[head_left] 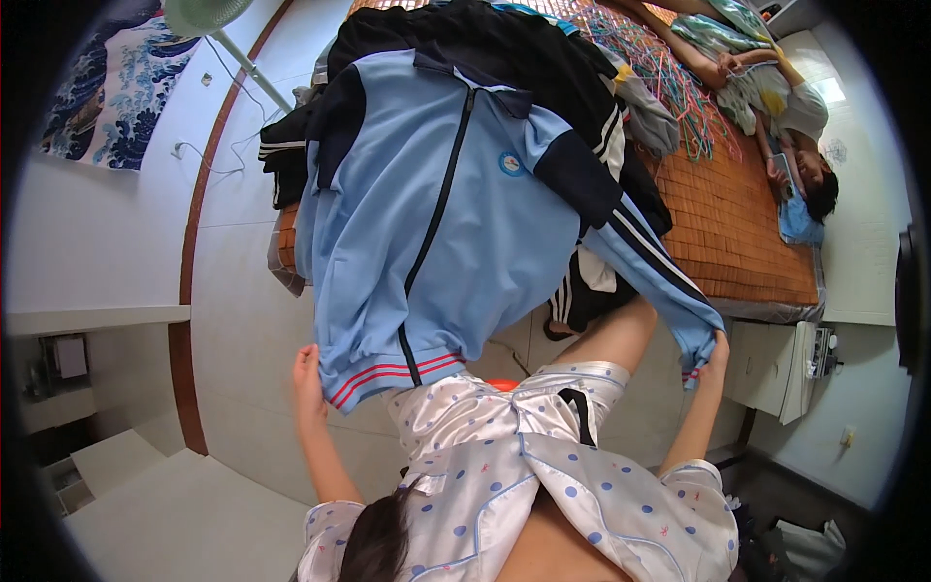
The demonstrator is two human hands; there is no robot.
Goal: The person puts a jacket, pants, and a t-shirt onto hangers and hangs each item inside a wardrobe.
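A light blue zip-up jacket (pixel 441 213) with navy shoulders, a black zip and a red-striped hem is spread out in front of me, its collar at the far end. Its upper part lies over a heap of dark clothes (pixel 524 58), and the hem hangs above my lap. My left hand (pixel 307 373) is closed at the jacket's left edge beside the hem; the fingertips are partly hidden by cloth. Off to the right, my right hand (pixel 716 357) grips the cuff of the striped sleeve, which is stretched out toward me.
The heap rests on a bed with a brown tile-like mat (pixel 727 247). Colourful hangers (pixel 669 82) lie tangled at the back. Another person (pixel 800 112) lies on the bed at the far right, holding a phone. A green fan (pixel 206 15) stands far left, a white surface (pixel 208 519) near left.
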